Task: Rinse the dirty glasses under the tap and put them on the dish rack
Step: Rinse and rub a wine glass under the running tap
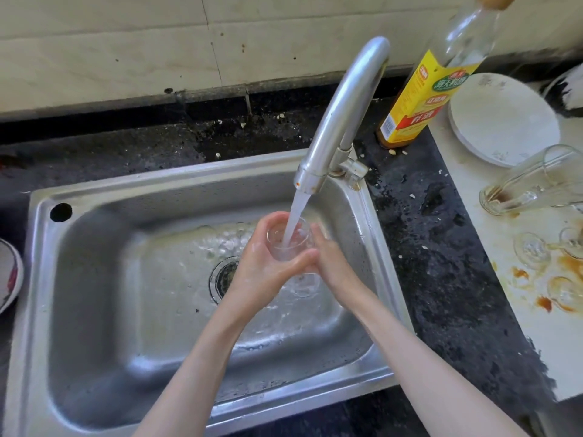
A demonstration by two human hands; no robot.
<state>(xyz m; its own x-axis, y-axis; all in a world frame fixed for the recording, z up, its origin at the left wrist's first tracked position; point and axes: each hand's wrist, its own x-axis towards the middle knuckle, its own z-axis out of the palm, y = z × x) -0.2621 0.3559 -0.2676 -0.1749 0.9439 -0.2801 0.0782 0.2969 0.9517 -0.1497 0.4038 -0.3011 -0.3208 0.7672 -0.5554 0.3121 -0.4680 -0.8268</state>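
Note:
A clear drinking glass [288,244] stands upright over the steel sink [104,247], directly under the running tap [339,121]. Water streams into its mouth. My left hand [268,263] wraps round the glass from the left and my right hand [328,260] grips it from the right, fingers meeting at the front. On the white board [536,335] at the right lies a tall dirty glass [530,181] on its side with brown residue. Other small glasses [533,250] sit among orange-brown stains. No dish rack is in view.
A yellow-labelled bottle [422,99] stands behind the tap on the dark counter [435,247]. White plates [501,118] are stacked at the back right. A patterned dish [9,275] shows at the left edge. The sink drain [222,279] lies below my hands.

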